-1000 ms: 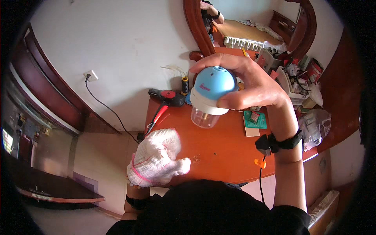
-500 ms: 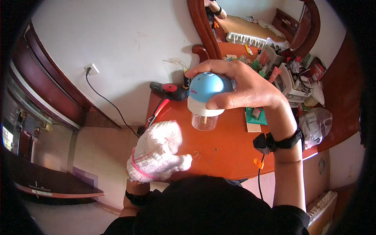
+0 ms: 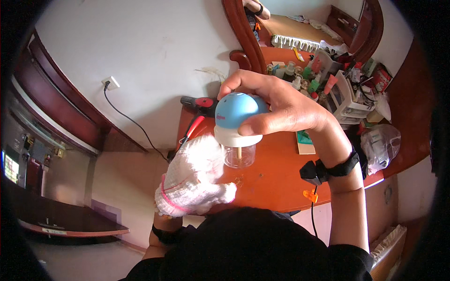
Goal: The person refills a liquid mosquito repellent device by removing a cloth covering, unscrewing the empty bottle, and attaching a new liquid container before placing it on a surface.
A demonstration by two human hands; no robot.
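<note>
My right grip [image 3: 288,105] pinches the blue-domed plastic device [image 3: 236,112] with a white collar and clear cup.
I have it dome-up over the glossy red-brown wooden worktop [image 3: 276,187], just beside the pink-trimmed white gauze cloth [image 3: 194,171]. That cloth hides my left grip, so from here I cannot tell whether it is spread or closed. Farther back lies 1 black-and-red hair dryer [image 3: 204,102].
</note>
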